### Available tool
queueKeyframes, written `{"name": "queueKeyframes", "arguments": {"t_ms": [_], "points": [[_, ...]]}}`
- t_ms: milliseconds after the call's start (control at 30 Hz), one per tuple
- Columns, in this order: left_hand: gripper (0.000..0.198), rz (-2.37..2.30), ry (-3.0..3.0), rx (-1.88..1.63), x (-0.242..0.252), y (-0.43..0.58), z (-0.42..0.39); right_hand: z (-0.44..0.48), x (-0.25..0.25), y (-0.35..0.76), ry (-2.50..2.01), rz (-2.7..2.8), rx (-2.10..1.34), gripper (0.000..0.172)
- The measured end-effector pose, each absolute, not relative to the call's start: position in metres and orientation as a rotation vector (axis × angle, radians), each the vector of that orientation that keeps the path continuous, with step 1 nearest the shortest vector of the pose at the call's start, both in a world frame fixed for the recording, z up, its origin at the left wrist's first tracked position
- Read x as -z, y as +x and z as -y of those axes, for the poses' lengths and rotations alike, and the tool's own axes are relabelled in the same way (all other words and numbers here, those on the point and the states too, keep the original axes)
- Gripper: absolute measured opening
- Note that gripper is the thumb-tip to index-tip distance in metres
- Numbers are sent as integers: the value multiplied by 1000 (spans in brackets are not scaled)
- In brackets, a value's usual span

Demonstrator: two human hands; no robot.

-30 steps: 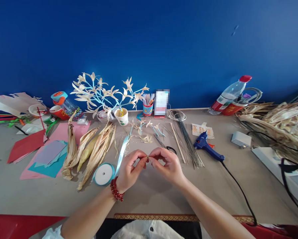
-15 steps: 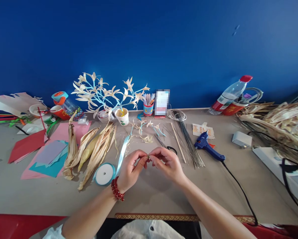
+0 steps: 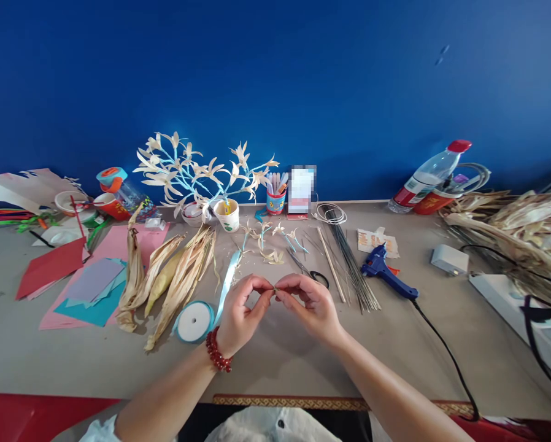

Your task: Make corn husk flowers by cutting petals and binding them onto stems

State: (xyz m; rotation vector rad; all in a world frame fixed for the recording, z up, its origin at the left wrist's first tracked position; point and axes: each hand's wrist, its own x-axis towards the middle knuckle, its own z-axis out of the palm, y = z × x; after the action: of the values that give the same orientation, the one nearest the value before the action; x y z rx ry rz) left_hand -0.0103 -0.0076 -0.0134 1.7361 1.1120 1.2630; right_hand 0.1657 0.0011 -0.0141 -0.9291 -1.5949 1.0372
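My left hand (image 3: 241, 316) and my right hand (image 3: 308, 306) meet above the middle of the grey table (image 3: 275, 362), fingertips pinched together on a tiny pale piece (image 3: 274, 288) too small to name. A red bead bracelet (image 3: 218, 352) is on my left wrist. Just left of my left hand lies a roll of light blue ribbon (image 3: 192, 321) with its tail running up the table. Small husk flowers (image 3: 270, 240) and black-handled scissors (image 3: 310, 272) lie just beyond my hands.
Dried corn husks (image 3: 167, 279) and coloured paper sheets (image 3: 89, 282) lie at the left. A flower branch in a cup (image 3: 226, 215) stands by the blue wall. Thin wires and sticks (image 3: 349, 267), a blue glue gun (image 3: 386, 275), a bottle (image 3: 425, 175) and a husk pile (image 3: 515, 227) are at the right.
My hands stay pinched together on the small piece, with only slight finger shifts. The view has drifted a little.
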Motion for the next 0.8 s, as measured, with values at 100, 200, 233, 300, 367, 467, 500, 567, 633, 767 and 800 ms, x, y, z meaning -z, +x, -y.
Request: {"name": "queueKeyframes", "arguments": {"t_ms": [100,200,233,300,367,467,500,567,633,767,800], "points": [[8,-1111,1647,-1251,15,-10,7,-2,16,165,-918,1592,-1008,9],[10,-1109,1608,-1234,15,-10,6,-3,16,165,-919,1552,-1029,6],[10,-1110,1607,-1228,15,-10,6,-4,15,165,-912,1543,-1035,5],[11,-1105,1619,-1216,14,-9,5,-4,14,165,-895,1542,-1025,5],[11,-1093,1639,-1201,14,-9,5,-4,14,166,-893,1552,-1003,6],[12,-1082,1640,-1183,14,-10,4,-4,15,166,-911,1569,-981,9],[12,-1084,1634,-1180,14,-10,4,-4,16,166,-915,1578,-974,10],[12,-1091,1615,-1172,14,-10,4,-4,17,166,-922,1597,-955,11],[12,-1092,1592,-1156,15,-9,5,-3,17,166,-935,1604,-936,11],[10,-1108,1603,-1148,14,-9,6,-2,15,165,-989,1600,-905,9],[9,-1119,1624,-1152,13,-9,6,-2,15,165,-1002,1602,-900,9]]}}
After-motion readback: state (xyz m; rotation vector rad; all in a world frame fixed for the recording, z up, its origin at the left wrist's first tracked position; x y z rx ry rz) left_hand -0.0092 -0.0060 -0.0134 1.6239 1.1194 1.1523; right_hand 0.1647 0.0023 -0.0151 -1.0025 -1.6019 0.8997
